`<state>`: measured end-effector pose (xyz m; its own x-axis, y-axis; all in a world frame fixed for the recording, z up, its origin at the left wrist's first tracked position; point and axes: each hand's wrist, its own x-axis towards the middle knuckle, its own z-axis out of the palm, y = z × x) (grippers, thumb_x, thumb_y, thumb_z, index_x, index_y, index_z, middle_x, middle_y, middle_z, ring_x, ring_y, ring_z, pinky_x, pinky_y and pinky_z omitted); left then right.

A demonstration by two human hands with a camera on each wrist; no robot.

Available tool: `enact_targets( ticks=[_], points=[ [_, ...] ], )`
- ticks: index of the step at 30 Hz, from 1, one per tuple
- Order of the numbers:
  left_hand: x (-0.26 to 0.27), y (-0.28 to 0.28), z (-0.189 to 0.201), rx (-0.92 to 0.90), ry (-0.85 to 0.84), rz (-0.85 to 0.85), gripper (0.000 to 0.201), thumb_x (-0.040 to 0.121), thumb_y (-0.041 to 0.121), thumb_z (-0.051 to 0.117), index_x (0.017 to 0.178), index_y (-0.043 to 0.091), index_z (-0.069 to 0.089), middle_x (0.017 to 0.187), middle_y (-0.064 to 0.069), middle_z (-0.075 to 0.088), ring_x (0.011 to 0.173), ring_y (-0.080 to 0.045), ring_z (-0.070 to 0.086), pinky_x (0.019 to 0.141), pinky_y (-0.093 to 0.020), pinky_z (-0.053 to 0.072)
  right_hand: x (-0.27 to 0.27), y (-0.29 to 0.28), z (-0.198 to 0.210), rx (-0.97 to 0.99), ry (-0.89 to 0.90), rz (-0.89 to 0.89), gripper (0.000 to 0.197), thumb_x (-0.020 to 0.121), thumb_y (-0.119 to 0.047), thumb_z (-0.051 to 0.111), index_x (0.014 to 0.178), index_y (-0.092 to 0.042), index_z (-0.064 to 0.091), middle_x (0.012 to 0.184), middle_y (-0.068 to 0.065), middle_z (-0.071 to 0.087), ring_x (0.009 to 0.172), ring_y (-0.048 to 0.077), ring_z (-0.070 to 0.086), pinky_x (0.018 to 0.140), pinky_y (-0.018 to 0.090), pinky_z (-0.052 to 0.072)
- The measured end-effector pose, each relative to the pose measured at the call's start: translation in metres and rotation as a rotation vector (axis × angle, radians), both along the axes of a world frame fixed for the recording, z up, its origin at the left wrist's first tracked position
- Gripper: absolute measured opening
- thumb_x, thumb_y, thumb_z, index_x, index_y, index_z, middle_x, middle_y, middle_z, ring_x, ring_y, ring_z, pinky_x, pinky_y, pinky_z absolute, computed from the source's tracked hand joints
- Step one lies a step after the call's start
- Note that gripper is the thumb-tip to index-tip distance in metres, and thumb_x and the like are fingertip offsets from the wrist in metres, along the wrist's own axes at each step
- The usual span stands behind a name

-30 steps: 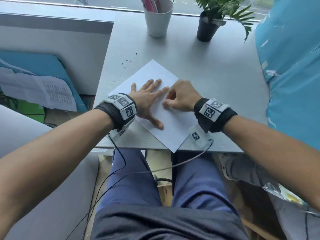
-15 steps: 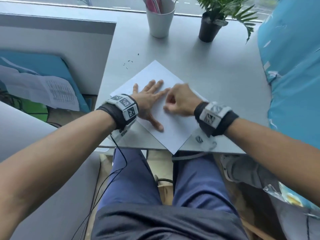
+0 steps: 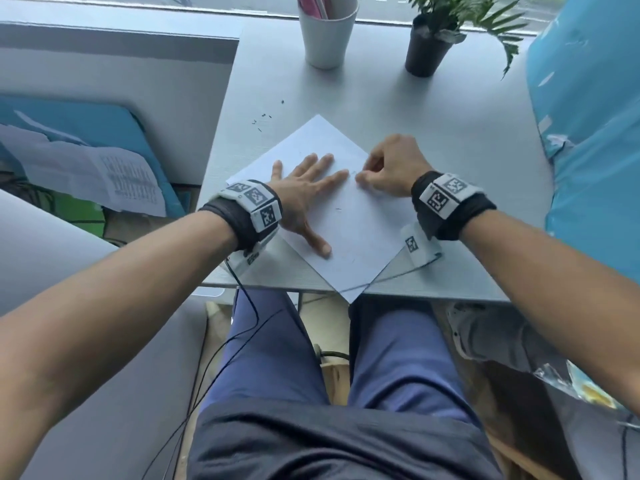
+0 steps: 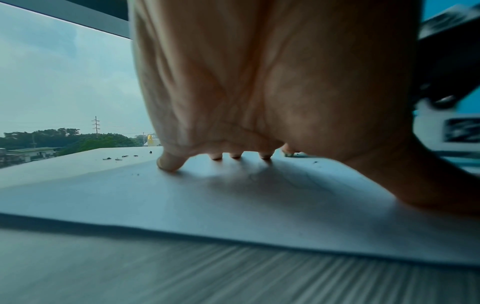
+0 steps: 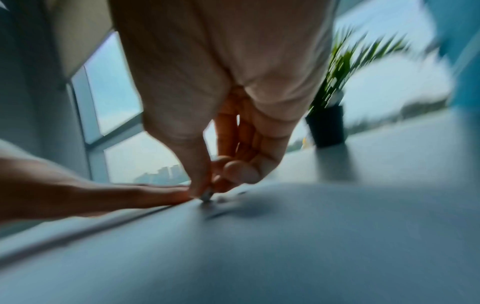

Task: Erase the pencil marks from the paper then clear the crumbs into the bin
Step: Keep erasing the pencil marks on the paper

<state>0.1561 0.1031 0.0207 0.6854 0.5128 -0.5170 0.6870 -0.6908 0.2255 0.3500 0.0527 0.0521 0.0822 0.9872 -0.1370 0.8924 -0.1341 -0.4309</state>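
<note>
A white sheet of paper (image 3: 349, 233) lies turned like a diamond on the grey desk (image 3: 433, 126), one corner hanging over the near edge. My left hand (image 3: 304, 188) lies flat on the paper (image 4: 182, 205) with fingers spread and straight, pressing it down. My right hand (image 3: 388, 168) sits just right of the left fingertips, fingers curled, pinching a small grey eraser (image 5: 207, 195) whose tip touches the sheet. Dark crumbs (image 3: 261, 119) lie on the desk beyond the paper's far-left edge, and a few specks (image 4: 116, 158) show there in the left wrist view. No bin is visible.
A white cup with pens (image 3: 327, 32) and a small potted plant (image 3: 427, 51) stand at the back of the desk by the window. A blue padded surface (image 3: 588, 116) borders the desk on the right. Papers on a blue board (image 3: 86, 168) lie lower left.
My right hand has shifted up and to the right along the paper, still rubbing with the eraser. The left hand keeps pressing the sheet in the same place.
</note>
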Motion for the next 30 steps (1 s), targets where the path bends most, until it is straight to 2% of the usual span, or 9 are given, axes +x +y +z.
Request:
enact_targets(
  ticks=[3, 6, 11, 14, 16, 20, 23, 26, 30],
  points=[
    [0.001, -0.002, 0.000, 0.006, 0.019, 0.003, 0.156, 0.038, 0.086, 0.075, 0.153, 0.041, -0.021, 0.159, 0.008, -0.033, 0.146, -0.018, -0.030, 0.112, -0.073, -0.006, -0.021, -0.024, -0.006, -0.041, 0.031, 0.125, 0.014, 0.076, -0.024, 0.075, 0.078, -0.011, 0.078, 0.073, 0.003, 0.072, 0.068, 0.016, 0.067, 0.069, 0.029, 0.057],
    [0.002, -0.002, -0.001, 0.024, 0.012, 0.005, 0.156, 0.037, 0.087, 0.074, 0.152, 0.042, -0.021, 0.159, 0.008, -0.033, 0.146, -0.017, -0.030, 0.112, -0.073, -0.006, -0.044, -0.055, -0.006, -0.124, 0.088, 0.246, 0.012, 0.077, -0.024, 0.077, 0.078, -0.012, 0.077, 0.069, -0.001, 0.071, 0.066, 0.012, 0.065, 0.067, 0.027, 0.056],
    [-0.001, 0.001, 0.004, 0.048, 0.017, -0.016, 0.143, 0.044, 0.090, 0.069, 0.154, 0.046, -0.013, 0.163, 0.008, -0.024, 0.150, -0.018, -0.020, 0.116, -0.068, -0.002, 0.005, -0.030, -0.014, 0.003, 0.077, -0.007, 0.014, 0.076, -0.026, 0.077, 0.076, -0.012, 0.078, 0.074, 0.001, 0.072, 0.071, 0.014, 0.066, 0.072, 0.023, 0.052],
    [-0.002, 0.011, 0.013, 0.099, -0.020, -0.059, 0.123, 0.057, 0.081, 0.072, 0.155, 0.049, 0.005, 0.166, 0.007, -0.008, 0.152, -0.022, -0.002, 0.119, -0.058, 0.010, 0.015, -0.031, -0.019, -0.017, 0.069, -0.022, 0.012, 0.076, -0.025, 0.077, 0.074, -0.013, 0.077, 0.073, 0.000, 0.071, 0.074, 0.015, 0.067, 0.070, 0.022, 0.051],
    [-0.002, 0.015, 0.015, 0.096, -0.043, -0.054, 0.122, 0.058, 0.074, 0.078, 0.155, 0.047, 0.010, 0.166, 0.008, -0.002, 0.151, -0.022, 0.002, 0.119, -0.055, 0.013, 0.017, -0.024, -0.017, -0.048, 0.055, -0.040, 0.010, 0.076, -0.025, 0.078, 0.076, -0.015, 0.078, 0.073, -0.002, 0.070, 0.073, 0.012, 0.066, 0.066, 0.019, 0.050],
    [0.000, 0.020, 0.009, 0.001, -0.033, -0.026, 0.137, 0.051, 0.072, 0.083, 0.157, 0.044, -0.001, 0.165, 0.009, -0.015, 0.152, -0.018, -0.014, 0.119, -0.064, 0.002, 0.018, -0.001, -0.009, -0.018, 0.087, -0.060, 0.012, 0.077, -0.025, 0.078, 0.081, -0.015, 0.079, 0.071, -0.003, 0.068, 0.062, 0.003, 0.060, 0.059, 0.011, 0.044],
    [0.001, 0.021, 0.007, -0.038, 0.015, -0.020, 0.147, 0.046, 0.075, 0.082, 0.154, 0.044, -0.012, 0.162, 0.011, -0.026, 0.148, -0.016, -0.026, 0.117, -0.065, -0.007, 0.009, 0.011, -0.007, 0.017, 0.061, -0.037, 0.013, 0.078, -0.024, 0.076, 0.083, -0.012, 0.080, 0.072, 0.000, 0.070, 0.066, 0.009, 0.062, 0.066, 0.019, 0.052],
    [0.004, 0.020, 0.005, -0.049, 0.019, -0.029, 0.149, 0.044, 0.076, 0.081, 0.153, 0.045, -0.015, 0.160, 0.011, -0.030, 0.147, -0.017, -0.029, 0.115, -0.065, -0.010, -0.015, 0.001, -0.015, 0.043, 0.039, -0.017, 0.012, 0.076, -0.023, 0.075, 0.078, -0.012, 0.078, 0.073, 0.003, 0.072, 0.065, 0.013, 0.064, 0.063, 0.023, 0.053],
    [0.003, 0.022, 0.002, -0.051, 0.027, -0.033, 0.151, 0.044, 0.077, 0.080, 0.153, 0.044, -0.018, 0.159, 0.010, -0.033, 0.145, -0.017, -0.031, 0.112, -0.064, -0.012, -0.039, -0.020, -0.010, -0.089, 0.063, 0.218, 0.011, 0.074, -0.022, 0.075, 0.073, -0.012, 0.078, 0.068, 0.003, 0.071, 0.062, 0.016, 0.065, 0.063, 0.029, 0.057]
  ],
)
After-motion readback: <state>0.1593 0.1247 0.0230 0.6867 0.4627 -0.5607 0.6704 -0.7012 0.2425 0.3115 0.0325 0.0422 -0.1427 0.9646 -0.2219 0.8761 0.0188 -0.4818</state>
